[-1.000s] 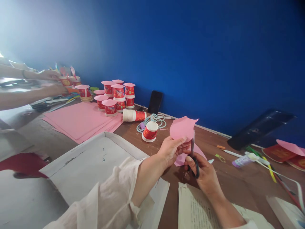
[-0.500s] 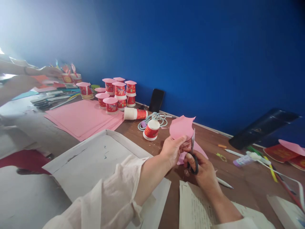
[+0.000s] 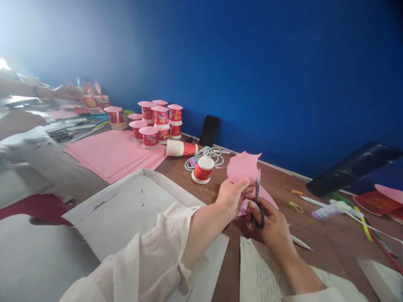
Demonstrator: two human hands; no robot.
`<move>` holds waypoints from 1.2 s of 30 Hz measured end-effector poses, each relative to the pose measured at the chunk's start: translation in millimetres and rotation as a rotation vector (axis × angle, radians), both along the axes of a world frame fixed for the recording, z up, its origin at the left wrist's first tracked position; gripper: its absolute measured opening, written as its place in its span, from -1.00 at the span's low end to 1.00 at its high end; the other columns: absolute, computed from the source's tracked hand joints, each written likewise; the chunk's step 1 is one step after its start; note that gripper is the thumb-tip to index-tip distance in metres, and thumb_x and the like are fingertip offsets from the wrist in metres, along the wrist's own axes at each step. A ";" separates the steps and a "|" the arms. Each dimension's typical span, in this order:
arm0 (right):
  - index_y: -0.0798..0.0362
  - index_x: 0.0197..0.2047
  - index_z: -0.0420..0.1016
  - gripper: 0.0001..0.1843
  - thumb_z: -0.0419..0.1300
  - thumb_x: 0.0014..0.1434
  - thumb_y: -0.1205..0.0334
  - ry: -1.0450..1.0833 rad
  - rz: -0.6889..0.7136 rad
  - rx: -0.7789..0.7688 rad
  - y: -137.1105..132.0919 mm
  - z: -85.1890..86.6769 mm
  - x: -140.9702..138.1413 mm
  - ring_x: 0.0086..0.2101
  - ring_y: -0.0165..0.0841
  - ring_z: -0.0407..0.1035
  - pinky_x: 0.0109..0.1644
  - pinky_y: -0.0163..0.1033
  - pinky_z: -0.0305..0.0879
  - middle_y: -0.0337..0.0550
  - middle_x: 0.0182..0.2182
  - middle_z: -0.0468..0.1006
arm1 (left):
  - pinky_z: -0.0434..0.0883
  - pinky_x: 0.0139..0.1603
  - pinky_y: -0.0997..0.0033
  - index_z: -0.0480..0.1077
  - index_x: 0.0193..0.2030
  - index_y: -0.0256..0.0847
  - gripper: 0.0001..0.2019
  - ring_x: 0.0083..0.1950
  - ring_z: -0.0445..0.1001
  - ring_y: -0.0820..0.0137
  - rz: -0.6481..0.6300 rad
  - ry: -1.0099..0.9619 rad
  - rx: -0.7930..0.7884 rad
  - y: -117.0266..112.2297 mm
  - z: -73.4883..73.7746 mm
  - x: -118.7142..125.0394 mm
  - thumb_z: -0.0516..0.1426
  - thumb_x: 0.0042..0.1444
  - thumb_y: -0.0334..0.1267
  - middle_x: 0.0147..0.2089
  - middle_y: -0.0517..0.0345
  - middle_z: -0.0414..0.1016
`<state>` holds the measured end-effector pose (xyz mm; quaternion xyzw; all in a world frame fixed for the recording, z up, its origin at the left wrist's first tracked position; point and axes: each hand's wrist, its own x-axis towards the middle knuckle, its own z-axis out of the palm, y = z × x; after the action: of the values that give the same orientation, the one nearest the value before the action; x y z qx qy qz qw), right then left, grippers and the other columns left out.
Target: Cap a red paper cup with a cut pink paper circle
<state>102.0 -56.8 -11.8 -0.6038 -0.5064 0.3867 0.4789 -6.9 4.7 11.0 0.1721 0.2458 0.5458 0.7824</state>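
My left hand (image 3: pixel 232 196) pinches a rounded piece of pink paper (image 3: pixel 243 167) and holds it upright above the brown table (image 3: pixel 327 235). My right hand (image 3: pixel 272 221) grips black-handled scissors (image 3: pixel 258 201), blades pointing up along the paper's right edge. A pink offcut (image 3: pixel 267 199) lies under the hands. A single red paper cup (image 3: pixel 202 169) stands upside down just left of the paper.
A white shallow tray (image 3: pixel 126 209) sits at my left, printed sheets (image 3: pixel 264 272) lie near me. Pink sheets (image 3: pixel 110 153), several pink-topped red cups (image 3: pixel 159 121), a lying cup stack (image 3: pixel 181 148), a cable (image 3: pixel 208 154) and phone (image 3: pixel 210 130) lie behind. Pens and a glue bottle (image 3: pixel 327 211) lie right. Another person's arms (image 3: pixel 34 92) work far left.
The scissors and pink paper have stayed together in my hands, with the paper turned slightly. The other person's arms at far left have shifted.
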 end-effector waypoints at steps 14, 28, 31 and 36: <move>0.08 -0.06 0.55 -0.38 0.32 0.02 -0.27 -0.001 -0.004 -0.002 3.5 -5.8 1.1 -0.63 -0.41 0.31 -0.56 -0.33 0.27 -0.28 -0.61 0.44 | 0.29 -0.53 0.54 0.41 -0.43 -0.30 -0.76 -0.53 0.34 0.53 -0.006 0.039 -0.027 -2.2 0.3 1.2 0.37 -0.14 -0.28 -0.49 0.14 0.43; 0.08 -0.12 0.57 -0.43 0.28 0.06 -0.27 -0.073 -0.013 0.011 2.3 -0.1 -2.0 -0.62 -0.41 0.33 -0.53 -0.33 0.29 -0.27 -0.61 0.46 | 0.32 -0.46 0.52 0.43 -0.42 -0.34 -0.84 -0.47 0.41 0.49 0.012 -0.023 -0.069 -2.1 4.2 1.2 0.33 -0.09 -0.39 -0.49 0.11 0.46; 0.07 -0.12 0.57 -0.43 0.27 0.07 -0.27 -0.103 -0.012 0.009 2.3 1.8 -2.0 -0.60 -0.40 0.34 -0.51 -0.34 0.30 -0.27 -0.62 0.46 | 0.33 -0.47 0.54 0.43 -0.40 -0.35 -0.92 -0.47 0.42 0.50 0.013 -0.031 -0.074 -2.8 5.2 0.8 0.27 -0.01 -0.45 -0.49 0.10 0.46; 0.07 -0.14 0.58 -0.44 0.24 0.09 -0.28 -0.155 -0.004 0.023 2.0 2.8 -0.3 -0.56 -0.38 0.37 -0.46 -0.33 0.32 -0.26 -0.61 0.46 | 0.38 -0.42 0.52 0.43 -0.37 -0.35 -0.90 -0.44 0.46 0.47 0.022 -0.040 -0.074 -2.1 4.9 1.4 0.28 -0.01 -0.45 -0.46 0.08 0.49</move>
<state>101.6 -54.8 -9.1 -0.6276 -0.5452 0.3321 0.4457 -5.5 2.6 15.9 0.1294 0.2519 0.5483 0.7869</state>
